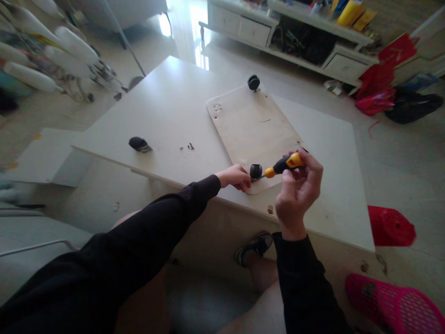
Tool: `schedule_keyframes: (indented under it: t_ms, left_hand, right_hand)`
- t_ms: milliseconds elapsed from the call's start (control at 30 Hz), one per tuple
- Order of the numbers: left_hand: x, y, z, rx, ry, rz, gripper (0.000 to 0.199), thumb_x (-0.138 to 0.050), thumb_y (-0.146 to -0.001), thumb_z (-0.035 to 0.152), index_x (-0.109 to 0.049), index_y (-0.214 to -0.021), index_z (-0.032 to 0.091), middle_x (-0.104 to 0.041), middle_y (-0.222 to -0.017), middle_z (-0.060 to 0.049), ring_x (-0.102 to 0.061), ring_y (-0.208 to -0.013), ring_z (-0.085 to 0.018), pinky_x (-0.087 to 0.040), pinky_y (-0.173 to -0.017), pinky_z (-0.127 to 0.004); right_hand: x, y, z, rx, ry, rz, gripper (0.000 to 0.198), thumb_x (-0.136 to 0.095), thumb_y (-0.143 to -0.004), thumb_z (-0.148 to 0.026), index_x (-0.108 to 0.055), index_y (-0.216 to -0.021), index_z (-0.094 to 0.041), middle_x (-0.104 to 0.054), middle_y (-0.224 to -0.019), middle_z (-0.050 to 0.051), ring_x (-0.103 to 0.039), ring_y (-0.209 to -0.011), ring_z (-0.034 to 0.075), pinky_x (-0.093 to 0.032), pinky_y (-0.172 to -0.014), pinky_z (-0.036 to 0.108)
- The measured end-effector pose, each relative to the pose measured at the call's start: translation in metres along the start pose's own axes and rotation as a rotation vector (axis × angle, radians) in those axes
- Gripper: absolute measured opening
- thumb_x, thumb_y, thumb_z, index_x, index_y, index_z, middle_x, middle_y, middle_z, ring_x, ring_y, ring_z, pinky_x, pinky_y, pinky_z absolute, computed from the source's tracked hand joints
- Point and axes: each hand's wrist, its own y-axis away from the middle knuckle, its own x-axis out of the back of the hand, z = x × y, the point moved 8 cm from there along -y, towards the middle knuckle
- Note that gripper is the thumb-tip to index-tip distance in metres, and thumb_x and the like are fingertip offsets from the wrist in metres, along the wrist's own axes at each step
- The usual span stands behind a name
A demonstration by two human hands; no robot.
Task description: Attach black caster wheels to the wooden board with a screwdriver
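Note:
My right hand [299, 190] is wrapped round the yellow and black handle of a screwdriver [281, 164]. Its shaft points left and down to the base of a black caster [256, 170] at the near corner of a pale wooden board [243, 125]. At that same corner, my left hand [236, 177] has its fingers closed together by the screwdriver's tip; what they pinch is hidden. Another caster [253, 82] stands at the board's far corner. A loose caster [139, 144] lies to the left on the white table [167, 102], and several small dark screws [190, 146] lie between it and the board.
A small brown and yellow piece [270, 209] lies near the table's front edge. Red stool-like object [391, 226] and pink perforated basket [399, 301] stand on the right. A white cabinet [239, 25] is behind, and a metal rack with white padded bars [33, 76] is at left.

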Motion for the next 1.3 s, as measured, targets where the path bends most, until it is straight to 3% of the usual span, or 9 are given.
schedule_keyframes:
  t_ms: [200, 400, 567, 733, 933, 1100, 1233, 1300]
  left_hand:
    - [-0.001, -0.004, -0.001, -0.032, 0.013, 0.031, 0.02, -0.068, -0.095, 0.009, -0.07, -0.076, 0.011, -0.075, -0.073, -0.004, -0.066, -0.055, -0.01, -0.05, -0.059, -0.024]
    - [0.0, -0.009, -0.004, -0.04, 0.035, 0.051, 0.022, -0.072, -0.094, 0.01, -0.07, -0.073, 0.011, -0.078, -0.075, -0.007, -0.067, -0.057, -0.01, -0.051, -0.058, -0.024]
    - [0.001, -0.009, -0.004, -0.054, 0.045, 0.055, 0.017, -0.072, -0.092, 0.01, -0.073, -0.076, 0.01, -0.079, -0.076, -0.007, -0.067, -0.058, -0.011, -0.052, -0.06, -0.024]
    - [0.0, -0.011, -0.006, -0.054, 0.037, 0.054, 0.018, -0.074, -0.092, 0.01, -0.074, -0.073, 0.01, -0.08, -0.078, -0.008, -0.066, -0.058, -0.01, -0.053, -0.06, -0.024]
    - [-0.001, -0.01, -0.005, -0.052, 0.053, 0.05, 0.023, -0.07, -0.098, 0.01, -0.073, -0.075, 0.011, -0.08, -0.079, -0.006, -0.065, -0.056, -0.009, -0.051, -0.06, -0.024]
    - [-0.001, -0.014, -0.006, -0.039, 0.047, 0.046, 0.024, -0.075, -0.093, 0.008, -0.071, -0.07, 0.012, -0.08, -0.079, -0.006, -0.066, -0.058, -0.01, -0.053, -0.064, -0.024]
    - [0.0, -0.016, -0.005, -0.044, 0.046, 0.044, 0.026, -0.073, -0.094, 0.007, -0.071, -0.069, 0.011, -0.08, -0.077, -0.007, -0.067, -0.058, -0.01, -0.052, -0.063, -0.025]
    - [0.0, -0.015, -0.004, -0.049, 0.043, 0.041, 0.027, -0.072, -0.095, 0.007, -0.071, -0.069, 0.011, -0.08, -0.077, -0.007, -0.067, -0.058, -0.01, -0.05, -0.061, -0.025]
  right_hand:
    - [0.006, -0.003, -0.009, 0.041, 0.124, 0.071, 0.045, -0.081, -0.089, -0.031, -0.069, -0.132, -0.033, -0.067, -0.12, 0.003, -0.07, -0.107, 0.019, -0.065, -0.076, 0.032]
    - [0.003, -0.002, -0.006, 0.033, 0.055, 0.031, 0.046, -0.061, -0.096, -0.028, -0.062, -0.143, -0.03, -0.07, -0.129, 0.008, -0.074, -0.117, 0.023, -0.068, -0.089, 0.042]
    - [0.006, -0.003, -0.011, 0.055, 0.165, 0.068, 0.044, -0.079, -0.089, -0.036, -0.07, -0.132, -0.032, -0.066, -0.117, 0.004, -0.07, -0.108, 0.021, -0.066, -0.076, 0.034]
    - [0.006, 0.0, -0.004, 0.024, 0.074, 0.018, 0.048, -0.062, -0.098, -0.031, -0.059, -0.146, -0.031, -0.07, -0.131, 0.007, -0.074, -0.117, 0.023, -0.067, -0.09, 0.041]
    - [0.014, 0.0, -0.007, 0.074, 0.158, 0.075, 0.048, -0.083, -0.087, -0.034, -0.068, -0.132, -0.031, -0.068, -0.12, 0.004, -0.071, -0.112, 0.022, -0.065, -0.081, 0.035]
    - [0.011, 0.003, 0.0, 0.014, 0.071, 0.015, 0.049, -0.065, -0.097, -0.032, -0.06, -0.145, -0.029, -0.073, -0.136, 0.009, -0.077, -0.122, 0.026, -0.067, -0.094, 0.046]
    - [0.014, 0.002, -0.003, 0.034, 0.141, 0.062, 0.052, -0.085, -0.084, -0.039, -0.068, -0.133, -0.029, -0.071, -0.125, 0.006, -0.074, -0.115, 0.024, -0.068, -0.079, 0.037]
    - [0.014, 0.002, -0.005, 0.053, 0.167, 0.064, 0.05, -0.083, -0.086, -0.038, -0.07, -0.133, -0.03, -0.071, -0.121, 0.005, -0.073, -0.109, 0.022, -0.067, -0.076, 0.035]
